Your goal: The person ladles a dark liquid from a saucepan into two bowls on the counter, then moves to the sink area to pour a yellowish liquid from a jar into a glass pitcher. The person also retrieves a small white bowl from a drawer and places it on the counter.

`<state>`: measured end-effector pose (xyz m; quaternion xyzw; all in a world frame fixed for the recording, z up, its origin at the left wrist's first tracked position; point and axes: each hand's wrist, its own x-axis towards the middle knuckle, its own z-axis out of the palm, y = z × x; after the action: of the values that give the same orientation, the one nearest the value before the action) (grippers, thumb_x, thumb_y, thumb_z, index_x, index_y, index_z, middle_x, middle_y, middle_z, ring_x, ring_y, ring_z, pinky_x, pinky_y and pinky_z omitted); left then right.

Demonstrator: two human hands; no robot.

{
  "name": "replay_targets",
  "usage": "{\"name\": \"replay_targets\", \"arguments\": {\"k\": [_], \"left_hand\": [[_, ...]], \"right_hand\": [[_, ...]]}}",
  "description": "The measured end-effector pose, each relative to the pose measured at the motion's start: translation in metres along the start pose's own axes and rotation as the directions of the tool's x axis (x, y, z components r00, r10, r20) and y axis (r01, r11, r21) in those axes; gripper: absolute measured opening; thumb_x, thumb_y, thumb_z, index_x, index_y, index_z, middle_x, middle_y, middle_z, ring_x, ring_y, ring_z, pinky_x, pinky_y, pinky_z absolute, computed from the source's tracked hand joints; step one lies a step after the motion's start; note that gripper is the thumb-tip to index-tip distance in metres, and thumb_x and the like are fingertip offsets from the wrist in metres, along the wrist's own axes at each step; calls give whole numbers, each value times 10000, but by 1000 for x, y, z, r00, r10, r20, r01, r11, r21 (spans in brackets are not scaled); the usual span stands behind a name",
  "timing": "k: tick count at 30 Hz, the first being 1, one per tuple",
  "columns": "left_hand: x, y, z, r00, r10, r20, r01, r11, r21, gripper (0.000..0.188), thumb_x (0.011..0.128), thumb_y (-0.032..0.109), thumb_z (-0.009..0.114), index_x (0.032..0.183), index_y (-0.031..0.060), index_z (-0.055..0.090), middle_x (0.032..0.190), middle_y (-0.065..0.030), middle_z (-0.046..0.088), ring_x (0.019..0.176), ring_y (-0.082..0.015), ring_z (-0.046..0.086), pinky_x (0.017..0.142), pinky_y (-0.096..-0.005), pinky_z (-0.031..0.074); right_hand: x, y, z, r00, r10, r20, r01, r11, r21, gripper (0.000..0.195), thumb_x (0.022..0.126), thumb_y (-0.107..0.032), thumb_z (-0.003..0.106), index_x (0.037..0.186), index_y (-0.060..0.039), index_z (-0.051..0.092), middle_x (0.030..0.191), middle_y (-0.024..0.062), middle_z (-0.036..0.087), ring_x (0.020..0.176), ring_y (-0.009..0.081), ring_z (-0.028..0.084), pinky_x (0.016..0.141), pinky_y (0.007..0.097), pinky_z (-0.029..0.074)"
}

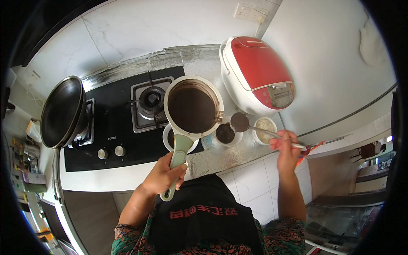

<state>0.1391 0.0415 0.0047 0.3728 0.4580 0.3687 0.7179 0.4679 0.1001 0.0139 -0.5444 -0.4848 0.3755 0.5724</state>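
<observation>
My left hand (167,174) grips the pale green handle (180,153) of a cream-coloured saucepan (220,110), held up in front of the stove. Thick dark brown liquid (191,108) lies in the pan and streaks its inner wall. In my right hand (286,149) is a metal ladle (239,122), its bowl coated brown and held over the right rim of a white bowl (237,140). That bowl contains some of the dark liquid. Another white bowl (166,137), partly hidden under the saucepan, also has dark contents. Below the ladle's handle stands a white bowl of pale, grainy food (264,126).
A red and white rice cooker (264,70) stands behind the bowls on the foil-covered counter (216,159). The black gas hob (108,127) has a bare right burner (153,98) and a dark frying pan (62,111) at the left. A white panel (322,63) borders the right side.
</observation>
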Motion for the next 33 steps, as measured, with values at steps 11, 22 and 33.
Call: {"name": "replay_targets", "arguments": {"k": [11, 22, 33], "left_hand": [[0, -3, 1, 1000, 8, 26, -7, 999, -35, 143, 894, 78, 525, 978, -5, 444, 666, -46, 489, 479, -124, 493, 433, -259, 424], [5, -4, 5, 998, 2, 55, -3, 1000, 10, 166, 893, 87, 524, 1003, -15, 452, 674, -42, 488, 492, -121, 501, 439, -253, 428], [7, -4, 10, 993, -25, 116, 26, 1000, -10, 183, 893, 83, 531, 1025, -19, 456, 681, -36, 489, 508, -116, 494, 441, -253, 423]], "right_hand": [[-27, 35, 4, 835, -380, 398, 518, 788, -333, 118, 891, -16, 520, 957, 28, 607, 843, 120, 648, 743, 205, 629, 713, 297, 498], [-12, 31, -17, 971, 207, -118, -175, 956, 237, 218, 947, -238, 503, 995, -33, 560, 747, 103, 632, 611, 153, 588, 582, 262, 476], [14, -13, 12, 998, 25, 55, -34, 983, 179, 219, 970, -205, 462, 1025, -11, 547, 784, 113, 639, 674, 160, 616, 611, 287, 495]]}}
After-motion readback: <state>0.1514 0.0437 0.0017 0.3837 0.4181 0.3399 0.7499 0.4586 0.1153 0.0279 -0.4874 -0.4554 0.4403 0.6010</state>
